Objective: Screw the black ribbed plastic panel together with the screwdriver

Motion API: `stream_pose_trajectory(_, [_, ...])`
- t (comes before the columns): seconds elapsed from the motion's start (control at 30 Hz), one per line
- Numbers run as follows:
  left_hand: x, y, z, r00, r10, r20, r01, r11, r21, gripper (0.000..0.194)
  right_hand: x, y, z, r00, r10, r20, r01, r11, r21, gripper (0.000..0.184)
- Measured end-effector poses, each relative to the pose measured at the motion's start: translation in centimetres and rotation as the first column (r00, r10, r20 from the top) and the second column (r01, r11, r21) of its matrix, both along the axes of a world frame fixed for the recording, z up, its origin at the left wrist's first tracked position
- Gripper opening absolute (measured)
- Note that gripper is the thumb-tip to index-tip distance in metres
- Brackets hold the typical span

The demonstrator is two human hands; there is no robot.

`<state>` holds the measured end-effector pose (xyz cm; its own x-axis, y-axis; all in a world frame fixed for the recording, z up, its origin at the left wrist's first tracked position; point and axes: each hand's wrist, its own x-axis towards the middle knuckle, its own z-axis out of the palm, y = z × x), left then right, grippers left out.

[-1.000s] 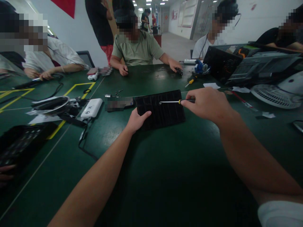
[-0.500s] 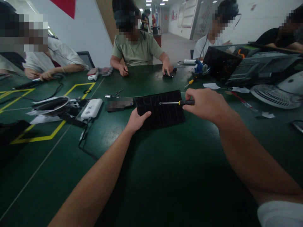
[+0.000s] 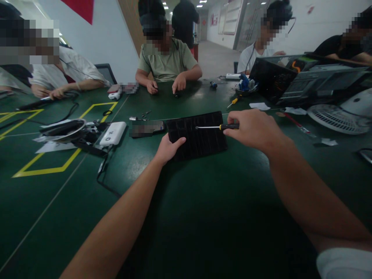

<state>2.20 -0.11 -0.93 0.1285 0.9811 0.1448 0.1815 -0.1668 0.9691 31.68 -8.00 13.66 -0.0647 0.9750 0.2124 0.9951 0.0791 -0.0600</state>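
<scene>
My left hand [image 3: 170, 148] grips the left edge of a flat black panel with ridges [image 3: 203, 143], the thumb lying on its top face. What kind of panel it is I cannot make out. From the right, my right hand [image 3: 252, 128] pinches the black and yellow handle of a screwdriver [image 3: 209, 127]. Its metal shaft points left across the panel; whether the tip touches the surface I cannot tell. Just beyond the panel's left end lies a dark phone-like object [image 3: 147, 128], partly blurred. Several small metal pieces [image 3: 143, 115] are scattered behind it.
A white power bank [image 3: 113, 133] with a cable lies left, beside a cluttered round dish [image 3: 66, 130]. Rightward are a yellow screwdriver [image 3: 232, 103], a white fan [image 3: 338, 118] and an opened computer case [image 3: 322, 85]. Co-workers sit around the green table [image 3: 197, 217].
My hands, the panel and the screwdriver stay put. Across the table, a co-worker's hand has moved left, away from a small dark item. A person in black now stands in the background.
</scene>
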Motion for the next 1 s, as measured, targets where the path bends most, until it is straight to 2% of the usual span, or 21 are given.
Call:
stream_pose_trajectory(0.43, [-0.08, 0.36, -0.39, 0.999, 0.014, -0.033, -0.014, 1.0, 0.017, 0.053, 0.0, 0.0, -0.06, 1.0, -0.01, -0.011, 0.01, 1.0, 0.008, 0.024])
stream_pose_trajectory(1.0, [-0.09, 0.08, 0.0, 0.998, 0.004, -0.066, -0.001, 0.999, 0.043, 0.047, -0.07, 0.11, -0.06, 0.998, -0.046, 0.041, 0.047, 0.999, -0.009, 0.038])
